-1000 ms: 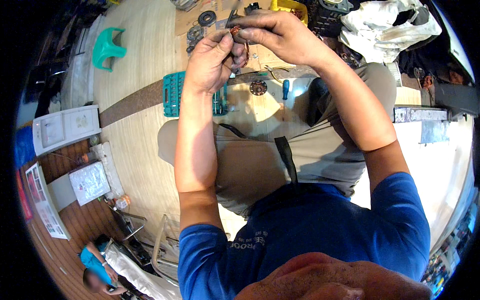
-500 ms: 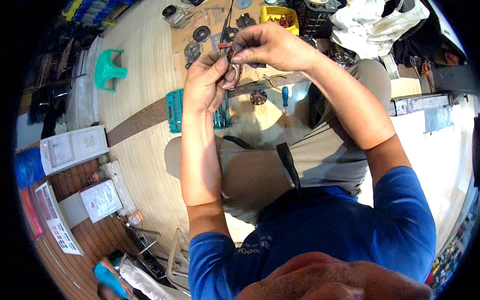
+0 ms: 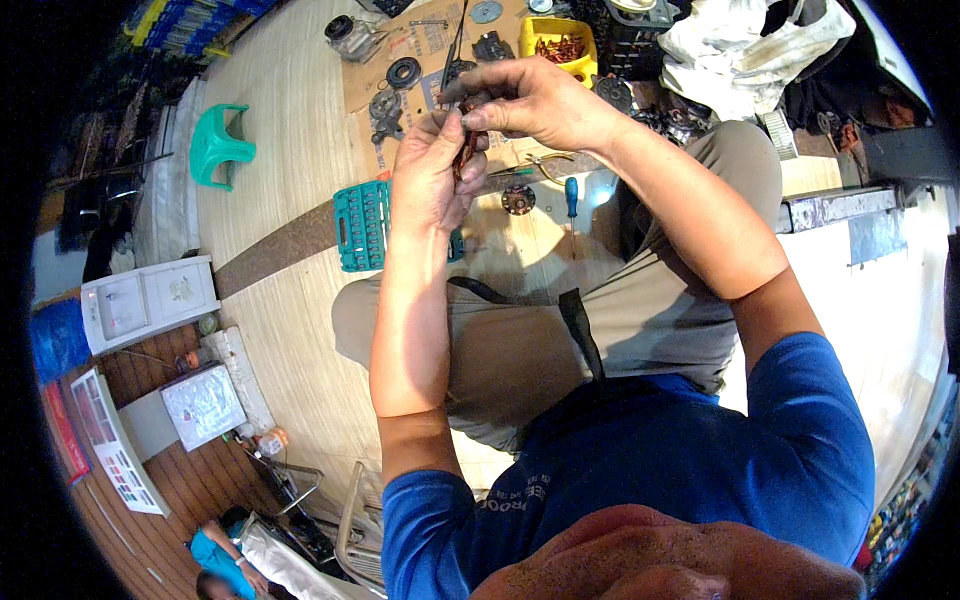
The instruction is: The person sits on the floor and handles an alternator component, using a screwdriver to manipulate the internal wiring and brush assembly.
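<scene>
Your left hand (image 3: pixel 425 170): pinching a copper-brown, wire-like piece (image 3: pixel 464 157) above brown printed cardboard (image 3: pixel 425 45), apparently for steadiness. Your right hand (image 3: pixel 545 100): at piece's upper end; whether gripping, cannot tell.

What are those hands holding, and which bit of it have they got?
A small copper-coloured part. The left hand holds it near its upper end, between thumb and fingers; the right hand is at that end too, its grip unclear.
</scene>
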A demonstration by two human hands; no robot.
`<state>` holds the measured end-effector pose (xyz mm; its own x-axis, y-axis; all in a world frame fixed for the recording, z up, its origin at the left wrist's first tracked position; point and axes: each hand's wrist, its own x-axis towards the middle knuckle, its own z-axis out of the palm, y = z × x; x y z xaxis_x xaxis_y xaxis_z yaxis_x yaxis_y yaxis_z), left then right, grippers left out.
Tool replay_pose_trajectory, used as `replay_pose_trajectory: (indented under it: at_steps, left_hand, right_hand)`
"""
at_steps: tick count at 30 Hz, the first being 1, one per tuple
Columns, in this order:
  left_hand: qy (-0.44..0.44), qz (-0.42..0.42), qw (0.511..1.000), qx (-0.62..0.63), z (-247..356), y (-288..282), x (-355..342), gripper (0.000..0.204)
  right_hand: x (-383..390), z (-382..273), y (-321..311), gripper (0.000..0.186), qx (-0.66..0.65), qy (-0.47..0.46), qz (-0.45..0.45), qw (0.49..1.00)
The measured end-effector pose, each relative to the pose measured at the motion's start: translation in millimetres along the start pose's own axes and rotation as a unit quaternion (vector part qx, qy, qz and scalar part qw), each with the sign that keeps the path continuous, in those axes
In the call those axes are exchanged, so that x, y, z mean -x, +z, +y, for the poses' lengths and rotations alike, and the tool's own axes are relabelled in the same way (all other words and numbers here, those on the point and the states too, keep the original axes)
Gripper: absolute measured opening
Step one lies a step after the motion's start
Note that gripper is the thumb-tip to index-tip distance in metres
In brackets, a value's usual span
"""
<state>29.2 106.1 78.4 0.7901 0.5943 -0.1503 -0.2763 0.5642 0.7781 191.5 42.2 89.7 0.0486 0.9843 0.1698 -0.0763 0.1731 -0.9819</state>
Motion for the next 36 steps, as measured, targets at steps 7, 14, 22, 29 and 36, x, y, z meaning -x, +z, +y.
replay_pose_trajectory:
  at_steps: [7,14,22,29,36]
  left_hand:
    - [0.053,0.072,0.996,-0.023,-9.8,16.7,4.5,0.014]
    - [0.098,0.122,0.983,-0.096,-13.5,22.4,2.6,0.017]
    - [0.229,0.137,0.787,-0.557,-15.4,14.3,2.4,0.026]
    - [0.271,0.095,0.707,-0.646,-13.5,32.2,5.6,0.02]
    - [0.351,0.156,0.644,-0.662,-31.1,17.1,-14.5,0.012]
  right_hand:
    - [0.9,7.7,3.7,0.026,0.017,0.0,0.006,1.0]
    - [-1.2,10.1,9.0,0.023,0.07,0.004,0.068,0.995]
    - [-3.7,6.7,-1.6,0.022,0.065,0.018,0.089,0.994]
    - [-3.4,10.0,1.5,0.024,0.154,-0.009,0.12,0.981]
    - [-7.5,12.1,12.5,0.027,0.053,0.078,0.2,0.975]
